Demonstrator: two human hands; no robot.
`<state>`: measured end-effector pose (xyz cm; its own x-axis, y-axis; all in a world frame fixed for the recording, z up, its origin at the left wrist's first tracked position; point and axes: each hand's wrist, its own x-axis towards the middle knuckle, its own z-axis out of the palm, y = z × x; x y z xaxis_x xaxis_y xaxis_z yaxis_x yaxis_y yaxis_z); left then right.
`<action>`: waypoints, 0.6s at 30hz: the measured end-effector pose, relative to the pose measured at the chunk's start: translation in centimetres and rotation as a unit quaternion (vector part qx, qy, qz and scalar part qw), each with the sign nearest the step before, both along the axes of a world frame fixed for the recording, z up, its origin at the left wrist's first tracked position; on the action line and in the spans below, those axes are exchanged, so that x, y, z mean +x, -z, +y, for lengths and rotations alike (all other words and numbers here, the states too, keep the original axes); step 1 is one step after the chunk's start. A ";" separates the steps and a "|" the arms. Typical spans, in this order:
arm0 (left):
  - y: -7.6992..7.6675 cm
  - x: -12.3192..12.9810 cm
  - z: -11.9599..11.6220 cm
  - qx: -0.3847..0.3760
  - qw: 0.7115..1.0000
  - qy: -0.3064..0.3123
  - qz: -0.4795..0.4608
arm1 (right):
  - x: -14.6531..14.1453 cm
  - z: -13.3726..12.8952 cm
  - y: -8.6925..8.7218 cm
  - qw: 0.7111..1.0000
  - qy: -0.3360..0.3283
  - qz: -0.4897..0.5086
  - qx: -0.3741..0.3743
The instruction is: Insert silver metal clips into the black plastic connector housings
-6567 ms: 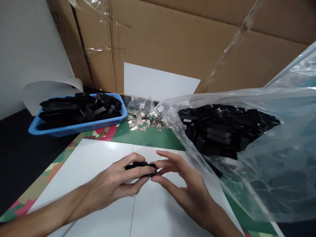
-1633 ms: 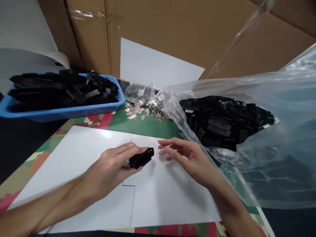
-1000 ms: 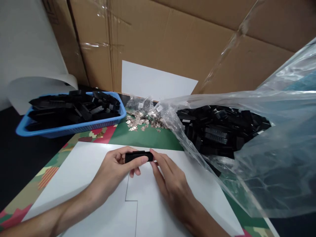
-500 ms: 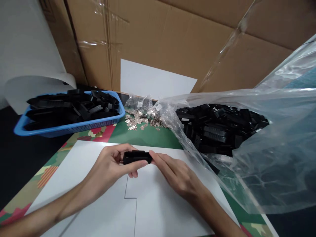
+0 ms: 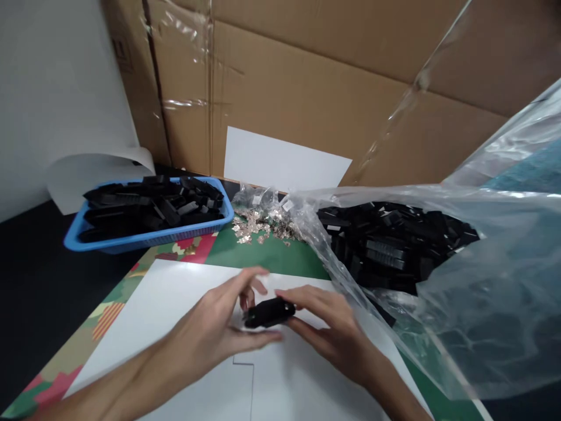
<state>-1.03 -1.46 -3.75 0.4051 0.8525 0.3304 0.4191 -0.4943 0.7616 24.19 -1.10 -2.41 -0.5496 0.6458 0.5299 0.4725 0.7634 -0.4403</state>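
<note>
The right hand [image 5: 339, 318] pinches one end of a black part [image 5: 269, 312] between thumb and fingers, above the white sheet [image 5: 307, 374]. The left hand [image 5: 204, 330] is spread around the other end; whether it touches is too blurred to tell. This looks like in-hand handling, and a left regrip would call for a steady right pinch. Beyond lie metal pieces [image 5: 249, 227], between a blue basket [image 5: 151, 238] and a plastic bag [image 5: 495, 333], both holding more black parts.
</note>
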 end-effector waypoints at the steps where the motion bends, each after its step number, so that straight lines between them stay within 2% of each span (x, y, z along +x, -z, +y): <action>1: -0.5 -0.2 0.4 -0.001 1.000 -0.017 0.016 | 1.1 0.1 -0.8 0.997 0.075 -0.018 0.023; 2: -1.0 -0.5 1.0 0.011 0.998 -0.044 0.032 | 2.3 0.2 -1.7 0.979 0.198 -0.016 0.044; 3: -1.6 -1.1 1.7 0.033 0.995 -0.078 0.045 | 3.6 0.4 -2.6 0.934 0.348 0.015 0.080; 4: -2.3 -1.8 2.7 0.055 0.991 -0.113 0.055 | 4.7 0.5 -3.5 0.876 0.474 0.012 0.086; 5: -3.0 -2.7 3.8 0.076 0.984 -0.149 0.064 | 5.6 0.7 -4.1 0.829 0.555 -0.011 0.067; 6: -3.6 -3.9 5.2 0.094 0.976 -0.182 0.076 | 6.1 0.7 -4.6 0.796 0.602 -0.028 0.055; 7: -4.1 -5.3 6.6 0.108 0.969 -0.199 0.095 | 6.2 0.7 -4.7 0.779 0.623 -0.034 0.056; 8: -4.6 -6.8 8.1 0.129 0.959 -0.216 0.131 | 5.8 0.6 -4.6 0.775 0.627 -0.028 0.074; 9: -4.9 -8.3 9.7 0.142 0.946 -0.231 0.180 | 5.0 0.4 -4.1 0.792 0.602 -0.015 0.098; 10: -5.0 -9.8 11.1 0.144 0.935 -0.232 0.227 | 3.9 0.0 -3.3 0.837 0.539 -0.015 0.093; 12: -5.1 -12.5 13.3 0.131 0.930 -0.223 0.263 | 1.2 -0.9 -1.0 0.934 0.349 -0.015 0.071; 13: -5.0 -13.4 14.1 0.123 0.930 -0.212 0.273 | -0.1 -1.5 0.3 0.971 0.238 -0.025 0.019; 14: -5.0 -14.1 14.5 0.117 0.932 -0.202 0.278 | -1.3 -2.0 1.5 0.989 0.137 -0.041 -0.026; 15: -4.9 -14.5 14.8 0.113 0.932 -0.195 0.283 | -2.3 -2.5 2.7 0.995 0.084 -0.042 -0.036; 18: -5.2 -14.5 14.4 0.116 0.930 -0.190 0.293 | -4.2 -3.7 5.1 0.994 0.031 -0.079 -0.064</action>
<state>-15.52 12.98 1.41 0.2572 0.9047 0.3397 0.9068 -0.3474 0.2386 19.97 -4.83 -7.50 -0.5769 0.7371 0.3519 0.5869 0.6738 -0.4490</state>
